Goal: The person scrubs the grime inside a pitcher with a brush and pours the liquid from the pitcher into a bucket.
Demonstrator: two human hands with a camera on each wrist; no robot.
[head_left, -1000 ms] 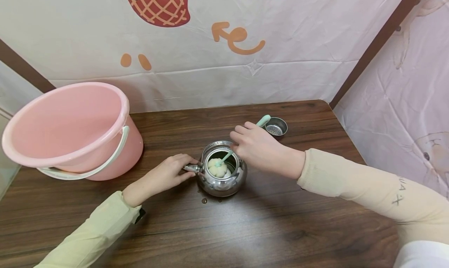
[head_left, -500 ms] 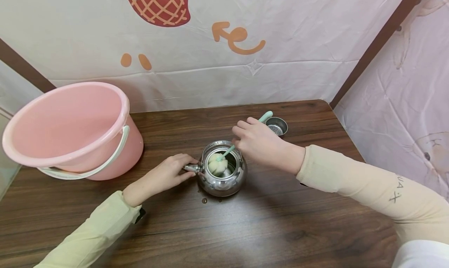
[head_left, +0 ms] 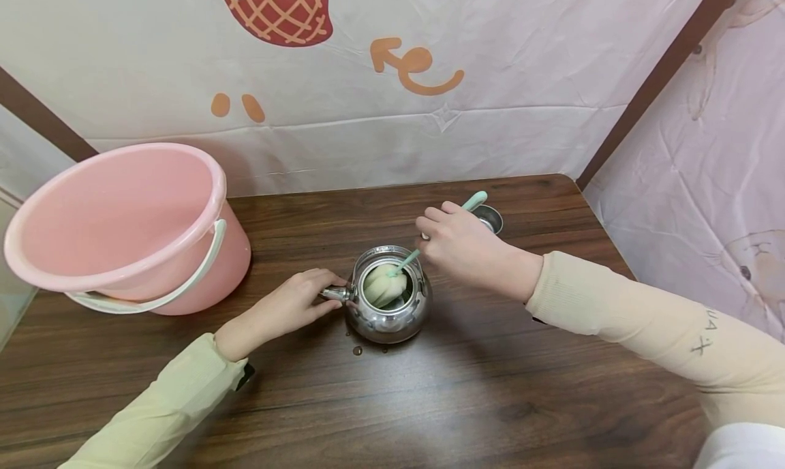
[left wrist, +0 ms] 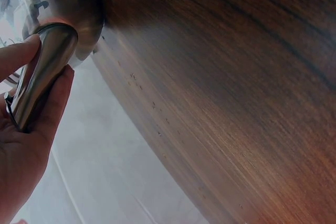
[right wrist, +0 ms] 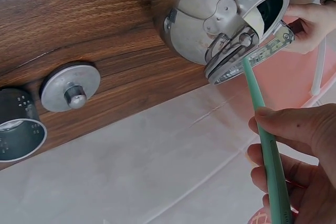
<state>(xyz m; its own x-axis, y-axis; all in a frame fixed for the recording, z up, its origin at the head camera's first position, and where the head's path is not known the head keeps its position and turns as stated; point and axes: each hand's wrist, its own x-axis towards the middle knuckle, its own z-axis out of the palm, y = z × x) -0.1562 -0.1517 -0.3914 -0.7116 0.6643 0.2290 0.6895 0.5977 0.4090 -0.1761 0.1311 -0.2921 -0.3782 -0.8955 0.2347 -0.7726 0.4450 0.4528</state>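
A shiny steel teapot [head_left: 388, 327] stands on the table without its lid. My left hand [head_left: 293, 301] holds its spout [left wrist: 47, 72] from the side, thumb and fingers on either side of it. In my right hand [head_left: 469, 252] is a sponge brush with a mint-green handle [right wrist: 268, 153], pinched between thumb and fingers. The brush's pale sponge head [head_left: 383, 288] sits inside the teapot's round mouth, tilted with the handle leaning up to the right. Its lower part is hidden by the teapot wall.
A large pink bucket [head_left: 236, 251] with a white handle stands at the left. Behind my right hand lies a perforated metal strainer [head_left: 490, 217], with the round steel lid [right wrist: 71, 87] beside it. Water drops [head_left: 358, 351] dot the table in front of the teapot.
My right hand has shifted a little up and to the right, drawing the brush handle with it. The sponge head has turned and risen slightly inside the teapot. My left hand stays put.
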